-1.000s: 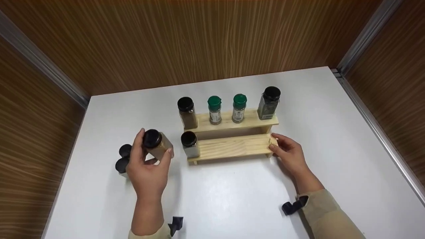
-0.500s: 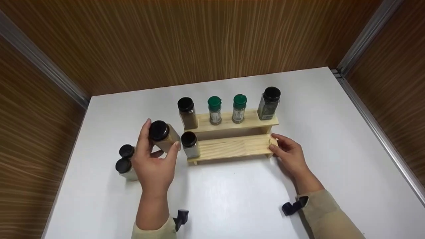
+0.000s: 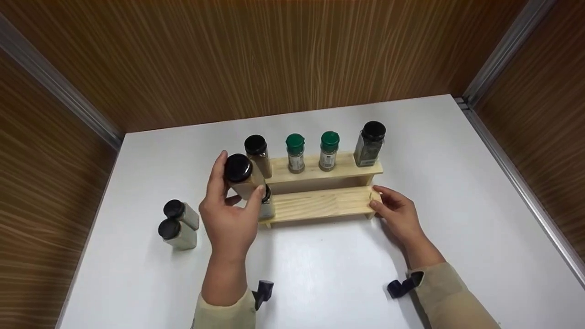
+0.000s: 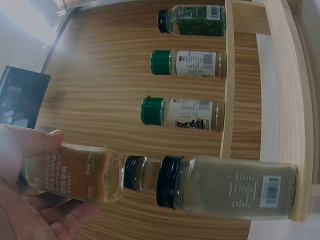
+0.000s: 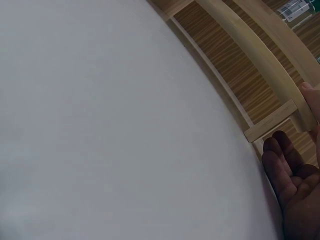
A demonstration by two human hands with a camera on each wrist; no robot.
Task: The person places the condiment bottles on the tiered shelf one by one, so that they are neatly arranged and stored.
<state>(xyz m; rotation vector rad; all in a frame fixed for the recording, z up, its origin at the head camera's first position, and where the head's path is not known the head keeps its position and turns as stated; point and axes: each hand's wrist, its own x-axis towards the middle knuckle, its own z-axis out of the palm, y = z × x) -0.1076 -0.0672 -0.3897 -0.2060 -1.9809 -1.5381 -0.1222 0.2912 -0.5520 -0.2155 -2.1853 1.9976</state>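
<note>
My left hand [image 3: 231, 219] grips a square, black-capped seasoning jar [image 4: 75, 172] with orange-brown contents, thumb on one side and fingers on the other. In the head view this jar overlaps the black-capped jar [image 4: 235, 187] of pale powder at the left end of the lower shelf. A two-tier wooden spice rack [image 3: 320, 203] stands on the table; my right hand [image 3: 397, 212] pinches the right end of its lower shelf. On the upper shelf are a brown-filled jar [image 3: 259, 157], two green-capped bottles [image 3: 296, 155] and a jar of green flakes [image 3: 369, 146].
Two more black-capped jars [image 3: 180, 235] of pale contents stand side by side on the white table [image 3: 320, 274], left of my left hand. Wood-grain panels [image 3: 292, 55] enclose the table at the back and both sides.
My left hand has carried the seasoning jar right and away from me, from near the two table jars to the rack's left end. My right hand stays at the rack's right end.
</note>
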